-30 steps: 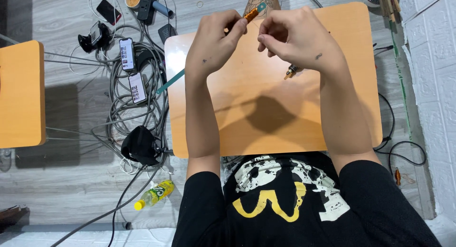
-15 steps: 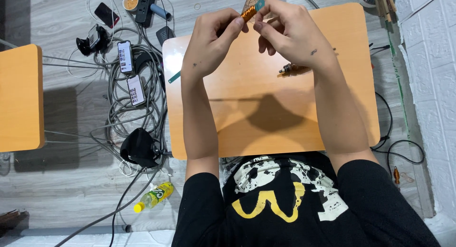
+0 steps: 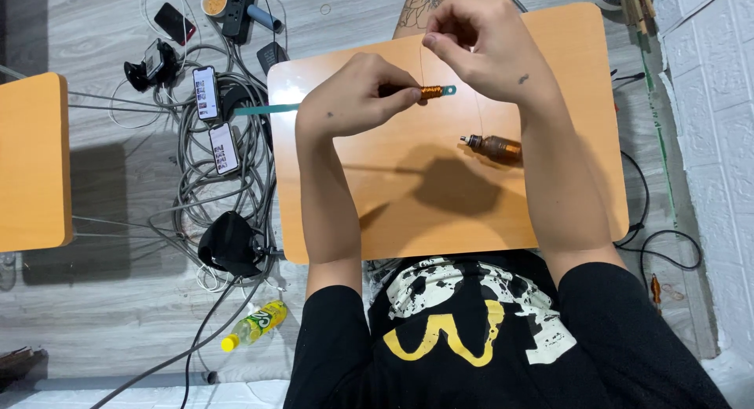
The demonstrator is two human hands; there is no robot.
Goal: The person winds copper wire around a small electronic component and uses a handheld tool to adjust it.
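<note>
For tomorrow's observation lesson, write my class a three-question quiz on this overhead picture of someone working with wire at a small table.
1. True or false: the left hand holds a teal strip wound with copper wire.
2. Where does the wire spool lie?
A. On the floor by the cables
B. On the orange table, right of the teal strip
C. In the left hand
3. Fill in: the right hand pinches a thin ____ that runs down toward the spool.

Key
1. True
2. B
3. wire; its strand is only faintly visible.
</note>
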